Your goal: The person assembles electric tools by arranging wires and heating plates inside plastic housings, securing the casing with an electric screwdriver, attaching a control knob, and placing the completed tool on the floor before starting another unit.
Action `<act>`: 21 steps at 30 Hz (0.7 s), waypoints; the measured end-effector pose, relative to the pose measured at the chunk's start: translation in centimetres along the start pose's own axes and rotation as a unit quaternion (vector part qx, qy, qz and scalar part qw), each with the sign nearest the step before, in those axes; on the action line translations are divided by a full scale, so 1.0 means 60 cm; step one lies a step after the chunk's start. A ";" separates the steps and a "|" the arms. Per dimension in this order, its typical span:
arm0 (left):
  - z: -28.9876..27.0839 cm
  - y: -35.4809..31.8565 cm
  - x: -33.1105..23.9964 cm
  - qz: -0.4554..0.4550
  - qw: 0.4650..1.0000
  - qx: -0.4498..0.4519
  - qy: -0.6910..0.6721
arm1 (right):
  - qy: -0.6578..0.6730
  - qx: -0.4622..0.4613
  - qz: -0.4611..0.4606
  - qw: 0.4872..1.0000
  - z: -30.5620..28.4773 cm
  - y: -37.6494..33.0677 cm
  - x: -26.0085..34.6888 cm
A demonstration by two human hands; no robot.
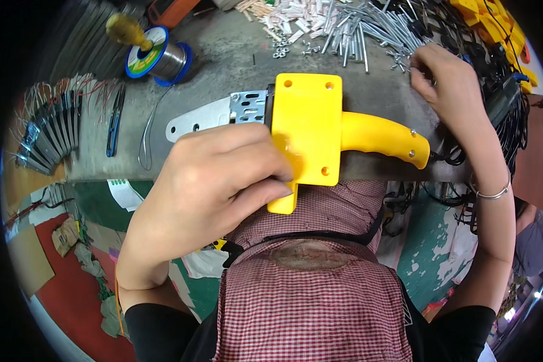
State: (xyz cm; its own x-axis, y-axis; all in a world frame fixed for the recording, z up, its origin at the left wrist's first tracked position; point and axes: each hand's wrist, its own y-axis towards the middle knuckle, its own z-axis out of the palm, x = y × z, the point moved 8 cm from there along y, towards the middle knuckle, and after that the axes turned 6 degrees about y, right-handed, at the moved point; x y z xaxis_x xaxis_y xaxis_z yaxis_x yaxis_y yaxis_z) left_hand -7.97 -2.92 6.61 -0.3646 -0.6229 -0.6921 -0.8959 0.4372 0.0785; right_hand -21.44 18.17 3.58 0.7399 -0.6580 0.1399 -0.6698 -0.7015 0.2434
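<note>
A yellow pipe welder (306,136) lies across the bench edge in front of me. It has a boxy body with screw holes at its corners, a curved handle to the right and a flat metal plate (202,117) to the left. My left hand (217,175) grips the lower left of the body, thumb and fingers closed around it. At the upper right, my right hand (449,78) is beside a heap of long screws (368,30), its fingers curled in a pinch. Whatever is between those fingertips is hidden.
A solder wire spool (157,54) and tweezers (114,123) sit at left, near a row of black wired parts (51,127). Small nuts (280,48) and pale sleeves (295,18) are at the back. Black cables (516,120) and yellow housings (495,27) crowd the right.
</note>
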 end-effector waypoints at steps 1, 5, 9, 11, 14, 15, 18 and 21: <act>0.002 0.006 -0.001 0.008 1.000 0.005 0.005 | 0.035 -0.012 0.020 0.999 -0.009 0.000 0.000; 0.000 0.003 0.005 0.014 0.999 -0.015 0.028 | 0.259 0.037 0.081 0.962 -0.049 0.000 0.103; -0.006 0.004 0.003 0.016 0.999 -0.012 0.035 | 0.356 0.099 -0.078 0.926 -0.059 -0.002 0.237; -0.006 0.006 0.002 0.013 0.999 -0.023 0.025 | 0.327 0.111 -0.103 0.933 -0.045 0.000 0.249; -0.016 0.003 0.007 -0.015 0.998 -0.049 0.018 | 0.330 0.150 -0.115 0.925 -0.031 0.004 0.255; -0.016 0.004 0.014 -0.025 0.998 -0.042 0.028 | 0.352 0.146 -0.099 0.919 -0.031 0.002 0.252; -0.019 0.005 0.019 -0.022 0.997 -0.051 0.044 | 0.363 0.133 -0.116 0.915 -0.034 0.012 0.254; -0.028 0.011 0.027 -0.008 0.996 -0.070 0.050 | 0.407 0.131 -0.026 0.904 -0.032 0.033 0.206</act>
State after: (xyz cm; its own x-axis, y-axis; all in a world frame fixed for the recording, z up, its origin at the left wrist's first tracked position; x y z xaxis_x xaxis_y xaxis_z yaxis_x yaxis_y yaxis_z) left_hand -9.56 -4.72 6.73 -0.3662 -0.6937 -0.6203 -0.9263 0.3356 0.1715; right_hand -13.49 9.14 7.64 0.5004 -0.2774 0.8202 -0.5458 -0.8364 0.0501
